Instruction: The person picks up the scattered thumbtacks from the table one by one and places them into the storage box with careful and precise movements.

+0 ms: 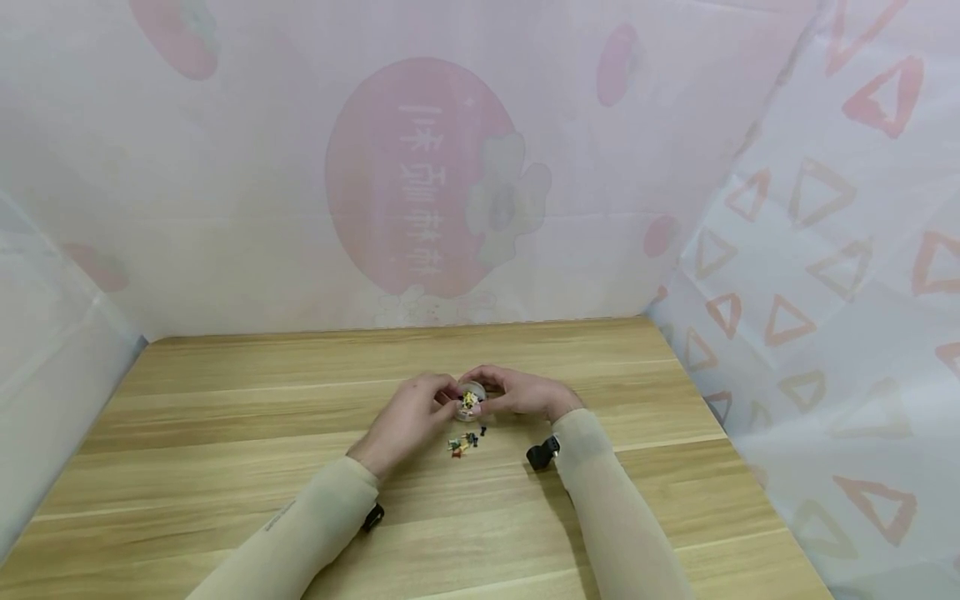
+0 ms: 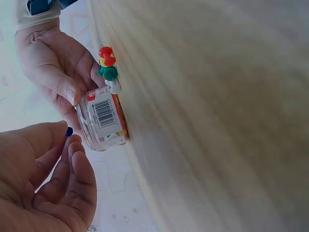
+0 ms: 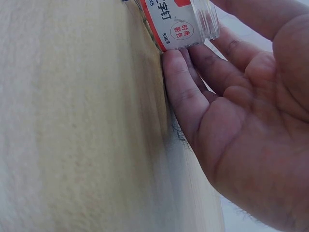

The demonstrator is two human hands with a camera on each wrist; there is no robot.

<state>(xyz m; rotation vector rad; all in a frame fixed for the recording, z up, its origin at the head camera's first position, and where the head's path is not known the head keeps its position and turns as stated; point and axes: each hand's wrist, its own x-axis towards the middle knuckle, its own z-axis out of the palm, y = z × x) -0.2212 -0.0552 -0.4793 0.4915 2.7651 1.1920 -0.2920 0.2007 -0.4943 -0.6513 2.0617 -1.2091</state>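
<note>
A small clear jar (image 2: 105,116) with a red-and-white barcode label stands upright on the wooden table, push pins visible inside it from the head view. My right hand (image 1: 528,393) holds the jar, thumb by its rim and fingers against its far side. Just beside the open mouth, my left hand (image 1: 408,417) pinches a blue push pin (image 2: 69,131) between thumb and fingertip. Most of that pin is hidden by the fingers. On the near side of the jar lie several loose push pins (image 1: 461,444) in red, yellow, green, white and blue.
The wooden table (image 1: 247,417) stretches to both sides and behind the hands. A pale printed sheet (image 1: 255,250) rises at the back edge, with more sheets at left and right. Black straps with devices (image 1: 542,452) sit at the wrists.
</note>
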